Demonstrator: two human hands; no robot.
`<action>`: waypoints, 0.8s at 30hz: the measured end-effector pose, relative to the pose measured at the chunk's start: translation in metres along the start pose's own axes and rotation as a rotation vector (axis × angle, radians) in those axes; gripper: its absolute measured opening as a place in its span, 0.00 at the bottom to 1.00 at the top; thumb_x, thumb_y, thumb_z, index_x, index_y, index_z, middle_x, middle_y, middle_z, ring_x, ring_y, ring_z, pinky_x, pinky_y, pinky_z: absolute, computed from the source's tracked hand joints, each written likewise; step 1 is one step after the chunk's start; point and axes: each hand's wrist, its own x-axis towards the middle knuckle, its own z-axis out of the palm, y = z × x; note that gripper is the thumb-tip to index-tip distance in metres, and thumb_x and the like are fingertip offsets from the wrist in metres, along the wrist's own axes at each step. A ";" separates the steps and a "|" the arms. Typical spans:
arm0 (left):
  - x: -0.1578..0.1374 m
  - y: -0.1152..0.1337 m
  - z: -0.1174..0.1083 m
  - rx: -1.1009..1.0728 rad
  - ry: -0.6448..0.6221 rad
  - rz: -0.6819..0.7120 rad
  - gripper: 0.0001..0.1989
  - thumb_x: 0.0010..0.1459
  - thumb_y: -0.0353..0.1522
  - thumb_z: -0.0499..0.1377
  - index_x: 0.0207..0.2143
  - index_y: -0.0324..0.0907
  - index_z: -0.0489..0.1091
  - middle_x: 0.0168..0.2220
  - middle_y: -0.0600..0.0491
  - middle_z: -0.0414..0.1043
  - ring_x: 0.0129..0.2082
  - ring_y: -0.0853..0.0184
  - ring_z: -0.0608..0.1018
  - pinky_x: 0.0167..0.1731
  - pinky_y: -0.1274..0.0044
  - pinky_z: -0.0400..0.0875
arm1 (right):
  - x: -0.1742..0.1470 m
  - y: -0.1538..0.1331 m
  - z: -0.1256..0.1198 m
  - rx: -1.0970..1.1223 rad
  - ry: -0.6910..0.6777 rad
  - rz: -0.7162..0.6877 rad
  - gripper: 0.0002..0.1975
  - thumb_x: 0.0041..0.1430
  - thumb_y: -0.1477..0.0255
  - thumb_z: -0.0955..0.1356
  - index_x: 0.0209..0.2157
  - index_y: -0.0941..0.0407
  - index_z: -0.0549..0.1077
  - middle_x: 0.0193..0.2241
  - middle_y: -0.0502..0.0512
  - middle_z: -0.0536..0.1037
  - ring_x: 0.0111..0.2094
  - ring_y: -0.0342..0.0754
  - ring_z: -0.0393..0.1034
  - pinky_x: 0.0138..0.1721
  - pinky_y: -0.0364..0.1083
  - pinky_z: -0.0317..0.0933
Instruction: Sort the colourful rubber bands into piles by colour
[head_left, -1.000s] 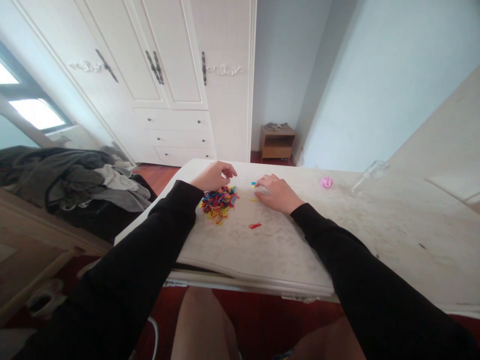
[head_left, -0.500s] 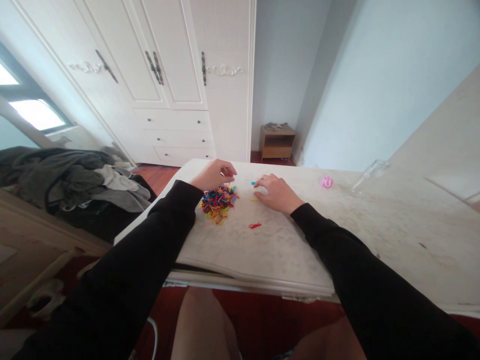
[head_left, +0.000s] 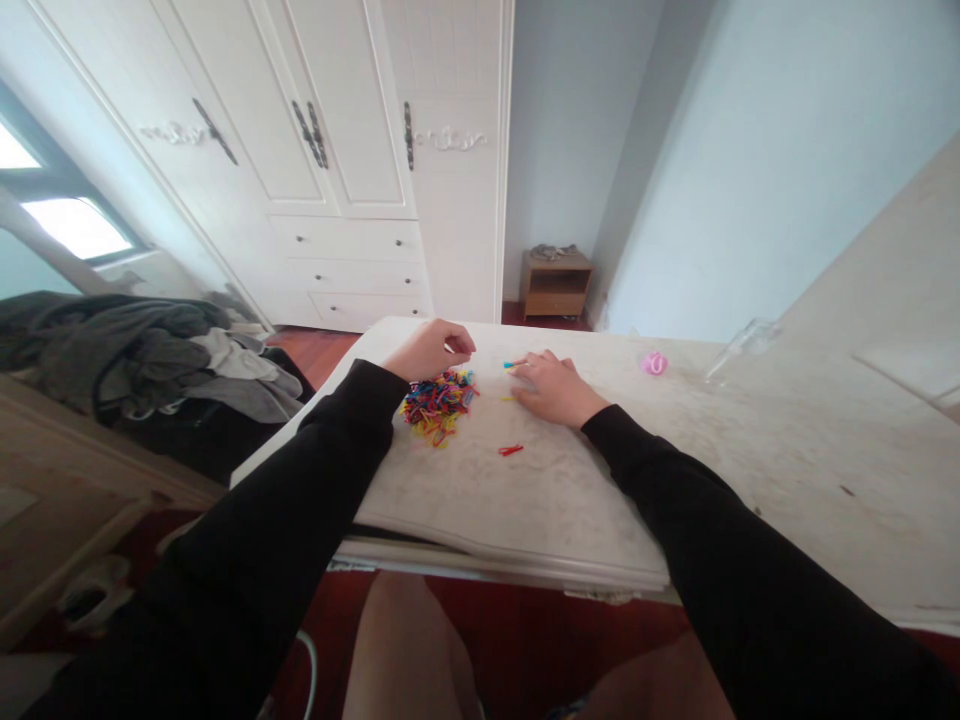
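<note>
A heap of small, thin coloured bands (head_left: 441, 403), red, blue, yellow and pink, lies on the white table (head_left: 450, 490); they look like little elastic hair ties. At the heap's far edge is my left hand (head_left: 431, 348), its fingers curled and fingertips close together; whatever they may pinch is too small to make out. My right hand (head_left: 553, 387) rests low on the tabletop, fingers apart, fingertips by a small blue band (head_left: 510, 365). A yellow band (head_left: 508, 399) lies by its thumb. Nearer to me sits a small group of red bands (head_left: 511, 451).
A pink coiled item (head_left: 654, 363) and a clear, glass-like container lying on its side (head_left: 742, 352) are at the table's far right. Piled clothes (head_left: 165, 360) lie to the left. Beyond the table stand a white wardrobe (head_left: 345, 190) and a small wooden cabinet (head_left: 556, 285).
My right fingers have shifted slightly at the blue band, and a bit of yellow now shows beside it. My left hand has barely moved, a touch to the right.
</note>
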 end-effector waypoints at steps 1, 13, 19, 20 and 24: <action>0.000 0.001 0.000 0.007 -0.001 -0.005 0.05 0.53 0.27 0.65 0.34 0.40 0.80 0.33 0.51 0.82 0.32 0.68 0.80 0.39 0.76 0.73 | 0.000 0.000 0.000 -0.001 0.001 0.008 0.19 0.70 0.65 0.63 0.55 0.56 0.77 0.62 0.64 0.73 0.61 0.61 0.62 0.56 0.60 0.60; -0.001 0.001 -0.001 -0.017 -0.010 0.042 0.04 0.53 0.29 0.65 0.33 0.40 0.79 0.31 0.52 0.81 0.31 0.69 0.79 0.37 0.77 0.72 | 0.001 0.000 0.001 0.006 0.009 0.023 0.18 0.72 0.62 0.61 0.51 0.56 0.78 0.58 0.64 0.76 0.59 0.61 0.64 0.54 0.60 0.58; 0.000 0.000 0.000 -0.039 -0.021 0.059 0.04 0.53 0.30 0.65 0.32 0.40 0.79 0.30 0.52 0.81 0.31 0.68 0.78 0.36 0.77 0.72 | 0.001 0.000 0.001 0.003 0.022 0.021 0.16 0.71 0.62 0.63 0.49 0.56 0.77 0.56 0.64 0.76 0.58 0.61 0.64 0.53 0.59 0.58; 0.000 -0.001 0.000 -0.037 -0.021 0.057 0.04 0.53 0.30 0.65 0.33 0.40 0.79 0.31 0.52 0.81 0.32 0.68 0.79 0.37 0.77 0.72 | 0.001 0.000 0.001 0.003 0.025 0.021 0.16 0.71 0.62 0.63 0.49 0.55 0.77 0.56 0.64 0.77 0.58 0.61 0.64 0.53 0.59 0.58; 0.000 -0.001 0.001 -0.023 -0.024 0.025 0.04 0.54 0.29 0.66 0.33 0.40 0.80 0.32 0.51 0.81 0.32 0.68 0.79 0.39 0.76 0.73 | 0.000 -0.001 -0.001 0.018 0.039 0.023 0.17 0.71 0.63 0.64 0.51 0.56 0.77 0.56 0.64 0.77 0.58 0.62 0.64 0.53 0.59 0.58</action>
